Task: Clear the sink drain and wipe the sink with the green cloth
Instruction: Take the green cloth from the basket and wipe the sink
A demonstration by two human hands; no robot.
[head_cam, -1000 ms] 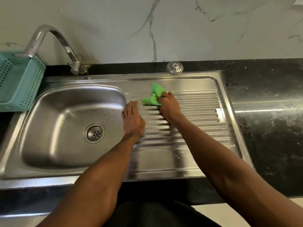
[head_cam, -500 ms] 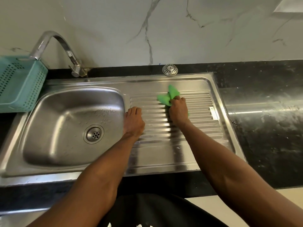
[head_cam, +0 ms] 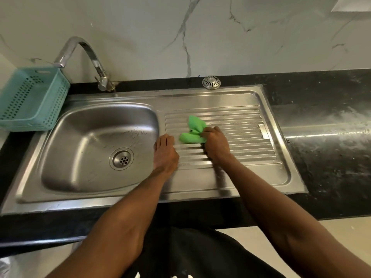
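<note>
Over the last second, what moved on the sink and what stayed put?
The right hand, gripping the bunched green cloth, swept right along the ribbed steel drainboard, then back left toward the basin. Grip unchanged. The left hand stayed flat by the basin edge; round steel strainer cap, drain, curved chrome faucet and teal plastic basket stayed put.

A bright green cloth (head_cam: pixel 193 131) is seen on the ribbed, silver-grey draining board of the steel sink (head_cam: pixel 251 97). The drain (head_cam: pixel 121 158) in the basin is marked by a ring of small dark holes. A teal basket (head_cam: pixel 30 99), patterned with rows of small perforations, is placed at the left edge of the table (head_cam: pixel 331 157), which is black with pale flecks and smears. The wall (head_cam: pixel 220 33) is white marble with grey veins. The tap (head_cam: pixel 88 55) is shiny chrome.
</note>
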